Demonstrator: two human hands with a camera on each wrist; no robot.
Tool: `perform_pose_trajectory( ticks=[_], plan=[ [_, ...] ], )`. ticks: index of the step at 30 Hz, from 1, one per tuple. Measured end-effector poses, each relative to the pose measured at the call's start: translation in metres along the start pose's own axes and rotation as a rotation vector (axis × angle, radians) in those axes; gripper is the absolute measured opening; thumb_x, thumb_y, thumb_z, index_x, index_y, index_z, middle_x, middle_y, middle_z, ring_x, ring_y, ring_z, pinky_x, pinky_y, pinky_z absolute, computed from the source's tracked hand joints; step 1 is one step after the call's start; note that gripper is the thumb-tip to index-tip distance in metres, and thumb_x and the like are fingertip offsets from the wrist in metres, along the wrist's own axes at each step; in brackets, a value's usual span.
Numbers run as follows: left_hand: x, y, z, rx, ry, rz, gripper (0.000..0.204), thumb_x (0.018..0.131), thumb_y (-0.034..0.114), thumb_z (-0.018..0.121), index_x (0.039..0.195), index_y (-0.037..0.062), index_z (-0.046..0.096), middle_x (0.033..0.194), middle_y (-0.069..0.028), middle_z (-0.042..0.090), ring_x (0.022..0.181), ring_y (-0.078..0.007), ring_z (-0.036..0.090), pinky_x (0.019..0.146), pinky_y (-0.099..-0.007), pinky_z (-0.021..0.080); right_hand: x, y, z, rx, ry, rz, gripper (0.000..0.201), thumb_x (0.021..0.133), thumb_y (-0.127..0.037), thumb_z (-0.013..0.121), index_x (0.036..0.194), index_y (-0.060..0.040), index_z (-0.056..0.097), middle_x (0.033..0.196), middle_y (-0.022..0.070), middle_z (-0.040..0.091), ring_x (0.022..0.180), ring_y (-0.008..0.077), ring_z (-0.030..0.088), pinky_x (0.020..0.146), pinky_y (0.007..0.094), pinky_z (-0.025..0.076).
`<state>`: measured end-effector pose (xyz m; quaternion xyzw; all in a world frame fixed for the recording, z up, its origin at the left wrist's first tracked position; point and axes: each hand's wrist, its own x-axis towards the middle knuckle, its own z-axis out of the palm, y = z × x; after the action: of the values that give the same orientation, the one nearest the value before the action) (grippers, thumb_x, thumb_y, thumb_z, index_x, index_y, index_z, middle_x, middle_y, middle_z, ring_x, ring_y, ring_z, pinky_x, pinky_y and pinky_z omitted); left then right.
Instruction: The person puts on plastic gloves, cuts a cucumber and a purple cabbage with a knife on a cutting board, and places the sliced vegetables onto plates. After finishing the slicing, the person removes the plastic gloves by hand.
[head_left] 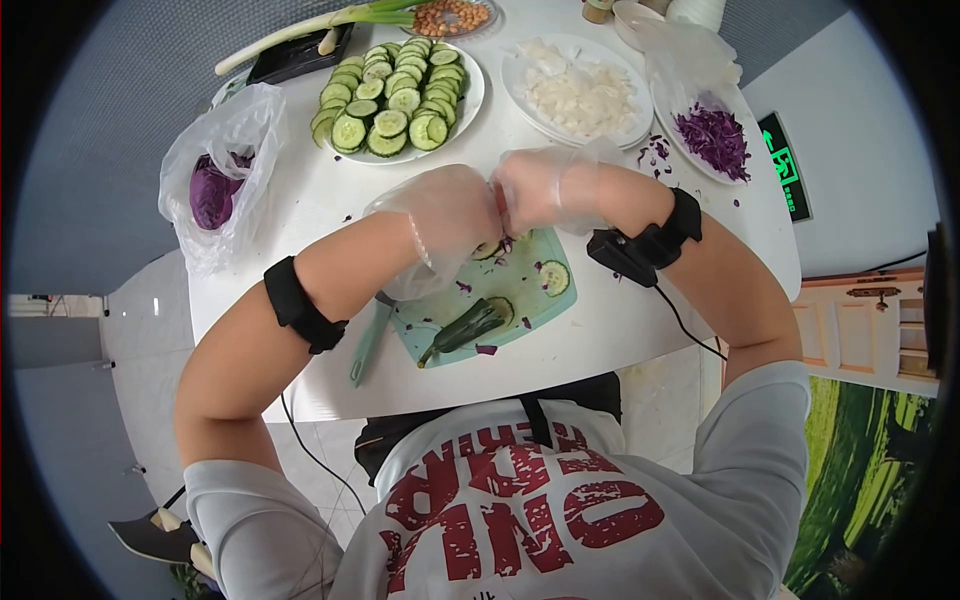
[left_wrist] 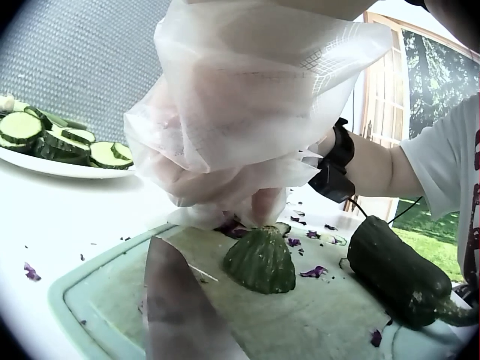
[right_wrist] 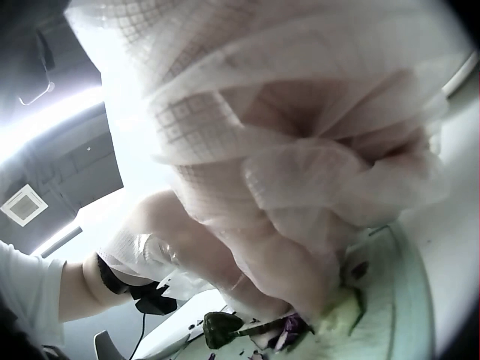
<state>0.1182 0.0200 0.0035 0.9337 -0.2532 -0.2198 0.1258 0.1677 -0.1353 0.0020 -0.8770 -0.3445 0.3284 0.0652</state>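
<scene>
Both arms bend at wide-set elbows and bring the forearms inward, so that the left hand [head_left: 450,205] and the right hand [head_left: 535,185], in clear plastic gloves, meet over the far edge of the pale green rectangular cutting board [head_left: 540,315]. The hands touch each other with fingers directed down at the board; the gloves hide their tips, so I cannot tell whether either grips anything. Below them, on the board, sit a rounded dark green cucumber end [left_wrist: 259,259] and purple cabbage scraps [left_wrist: 313,271]. The board's near part carries a dark green cucumber piece with a stalk [head_left: 465,330], and its right part a round cucumber slice [head_left: 554,278]. A knife with a light green handle [head_left: 370,345] lies along the board's left side on the white surface [head_left: 620,340]. Beyond the board stand a white plate of cucumber slices [head_left: 475,100] and, farther right, shredded purple cabbage [head_left: 713,140].
</scene>
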Motion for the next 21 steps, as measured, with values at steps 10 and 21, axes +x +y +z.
perform_pose_trajectory(
  ticks=[10,21],
  plan=[
    [0.001,-0.007,0.004,-0.110,0.099,0.069,0.031,0.073,0.033,0.067,0.077,0.0017,0.070,0.071,-0.0210,0.063,0.067,-0.0380,0.060,0.064,-0.0448,0.048,-0.005,0.003,-0.005,0.071,0.046,-0.041,0.027,0.070,-0.018,0.069,0.093,-0.0034,0.071,0.086,0.0166,0.070,0.078,0.0300,0.068,0.071,0.0384,0.052],
    [-0.009,-0.031,-0.024,0.499,0.295,0.453,0.020,0.078,0.020,0.064,0.079,0.0011,0.068,0.077,-0.0164,0.067,0.076,-0.0342,0.067,0.068,-0.0413,0.052,-0.003,0.008,-0.026,0.161,0.246,-0.160,0.022,0.076,-0.026,0.069,0.084,-0.0057,0.071,0.082,0.0120,0.069,0.079,0.0236,0.066,0.075,0.0340,0.051]
  ],
)
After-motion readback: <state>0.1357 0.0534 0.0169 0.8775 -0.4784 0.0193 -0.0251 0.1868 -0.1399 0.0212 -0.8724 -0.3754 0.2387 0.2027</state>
